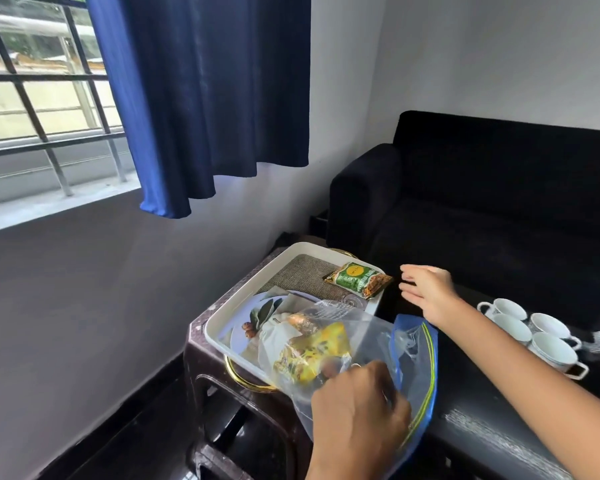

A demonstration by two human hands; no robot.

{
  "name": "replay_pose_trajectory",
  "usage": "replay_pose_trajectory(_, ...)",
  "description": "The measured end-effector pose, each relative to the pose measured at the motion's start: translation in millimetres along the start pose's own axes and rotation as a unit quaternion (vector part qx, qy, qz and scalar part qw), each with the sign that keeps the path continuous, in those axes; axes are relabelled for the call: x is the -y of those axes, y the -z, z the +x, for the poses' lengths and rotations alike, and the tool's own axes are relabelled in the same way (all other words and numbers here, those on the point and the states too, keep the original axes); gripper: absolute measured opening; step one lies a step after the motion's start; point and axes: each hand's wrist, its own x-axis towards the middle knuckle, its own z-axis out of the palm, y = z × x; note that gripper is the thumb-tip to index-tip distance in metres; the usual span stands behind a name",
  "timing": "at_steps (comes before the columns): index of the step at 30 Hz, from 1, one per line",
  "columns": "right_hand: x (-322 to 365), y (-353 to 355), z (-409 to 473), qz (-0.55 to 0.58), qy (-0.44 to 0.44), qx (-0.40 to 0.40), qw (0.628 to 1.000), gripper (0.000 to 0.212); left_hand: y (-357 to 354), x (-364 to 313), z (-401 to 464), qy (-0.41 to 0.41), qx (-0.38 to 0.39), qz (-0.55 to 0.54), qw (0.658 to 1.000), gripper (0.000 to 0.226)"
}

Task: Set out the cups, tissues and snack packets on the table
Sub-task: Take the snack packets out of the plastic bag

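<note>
A clear zip bag (371, 341) with a blue and green seal lies over the near end of a white tray (274, 268). Inside it shows a yellow snack packet (312, 355). My left hand (357, 407) grips the bag's near side. A green and orange snack packet (359, 280) rests on the tray's far right rim. My right hand (426, 292) hovers just right of that packet with fingers straight, holding nothing. Several white cups (530, 332) stand together on the dark table (482, 420) at the right. I see no tissues.
The tray sits on a dark brown plastic stool (222, 386) beside the table. A black sofa (482, 188) stands behind the table. A blue curtain (205, 98) and a barred window (42, 98) fill the upper left.
</note>
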Motion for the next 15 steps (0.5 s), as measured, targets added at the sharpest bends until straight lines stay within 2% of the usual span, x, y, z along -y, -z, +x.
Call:
replay_pose_trajectory(5, 6.9, 44.9, -68.8, 0.028, 0.143, -0.010, 0.989, 0.024, 5.8, -6.1, 0.1, 0.011, -0.129, -0.097, 0.987, 0.021)
replay_pose_trajectory(10, -16.9, 57.3, -143.3, 0.030, 0.214, 0.036, 0.976, 0.031, 7.2, -8.1, -1.6, 0.029, -0.192, -0.163, 0.967, 0.017)
replay_pose_trajectory(12, -28.0, 55.3, -157.8, 0.012, 0.219, 0.067, 0.973, 0.032, 8.9, -9.7, -2.1, 0.025, -0.216, -0.191, 0.957, 0.016)
replay_pose_trajectory(15, -45.2, 43.3, -154.7, -0.097, 0.166, 0.154, 0.969, 0.023, 13.4, -10.9, -2.8, 0.023, -0.246, -0.231, 0.941, 0.011)
